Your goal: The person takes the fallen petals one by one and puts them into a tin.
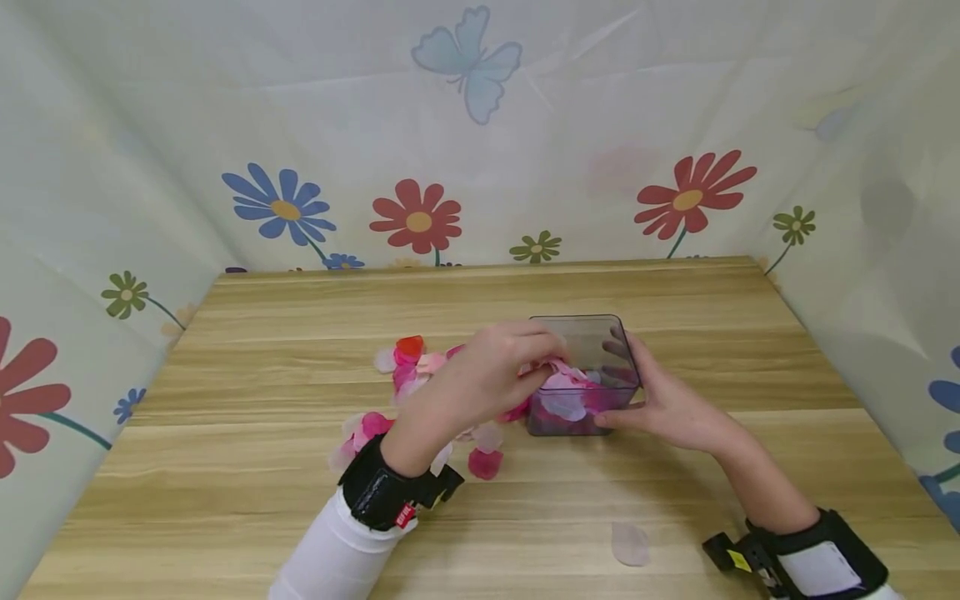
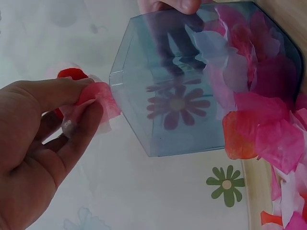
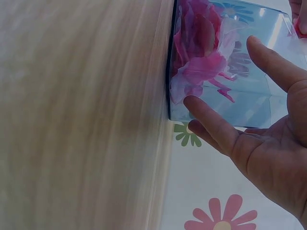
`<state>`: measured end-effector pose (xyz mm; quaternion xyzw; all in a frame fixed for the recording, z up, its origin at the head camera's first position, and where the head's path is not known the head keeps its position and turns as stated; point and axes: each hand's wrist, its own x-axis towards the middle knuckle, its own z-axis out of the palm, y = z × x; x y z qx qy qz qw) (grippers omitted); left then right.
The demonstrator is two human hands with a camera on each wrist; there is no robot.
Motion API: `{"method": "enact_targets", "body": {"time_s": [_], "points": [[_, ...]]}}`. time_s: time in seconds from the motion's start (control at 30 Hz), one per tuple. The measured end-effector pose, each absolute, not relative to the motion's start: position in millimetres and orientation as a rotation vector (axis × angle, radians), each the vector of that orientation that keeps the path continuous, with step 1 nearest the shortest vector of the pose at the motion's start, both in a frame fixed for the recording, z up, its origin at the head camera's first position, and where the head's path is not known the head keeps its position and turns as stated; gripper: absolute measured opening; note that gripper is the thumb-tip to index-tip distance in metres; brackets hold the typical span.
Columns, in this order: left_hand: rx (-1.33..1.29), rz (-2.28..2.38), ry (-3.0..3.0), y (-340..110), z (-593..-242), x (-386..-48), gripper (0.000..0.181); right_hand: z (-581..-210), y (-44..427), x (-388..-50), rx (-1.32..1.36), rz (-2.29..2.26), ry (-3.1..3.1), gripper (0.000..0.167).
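A clear, dark-tinted box [image 1: 572, 417] stands on the table, with pink and white petals [image 1: 564, 398] inside. My left hand [image 1: 480, 375] is at the box's left rim; in the left wrist view the hand [image 2: 48, 139] pinches several pink and red petals [image 2: 98, 98] between thumb and fingers just outside the opening. My right hand [image 1: 671, 408] holds the box's right side, thumb at the near side and fingers behind. In the right wrist view the right hand [image 3: 268, 139] spreads its fingers around the box [image 3: 249, 96].
Loose pink, white and red petals [image 1: 485, 463] lie on the wooden table [image 1: 262, 500] left of the box, partly under my left forearm. One pale petal [image 1: 629, 544] lies near the front. A flowered cloth [image 1: 562, 167] hangs behind and at both sides.
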<state>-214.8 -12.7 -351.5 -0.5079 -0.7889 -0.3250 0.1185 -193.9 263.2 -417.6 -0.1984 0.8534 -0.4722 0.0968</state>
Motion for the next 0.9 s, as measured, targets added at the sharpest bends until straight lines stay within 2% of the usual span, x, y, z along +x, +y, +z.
{"method": "enact_targets", "body": {"time_s": [0.43,0.9], "points": [[-1.484,-0.907,-2.375,5.2,-365.7,-229.3,0.016,-417.6,262.9,-192.9,-0.548,-1.369,2.559,0.116],[-1.466,-0.84,-2.378,7.3,-368.7,-231.2,0.034,-419.2,263.9,-194.6,-0.537,-1.362,2.539,0.115]]}}
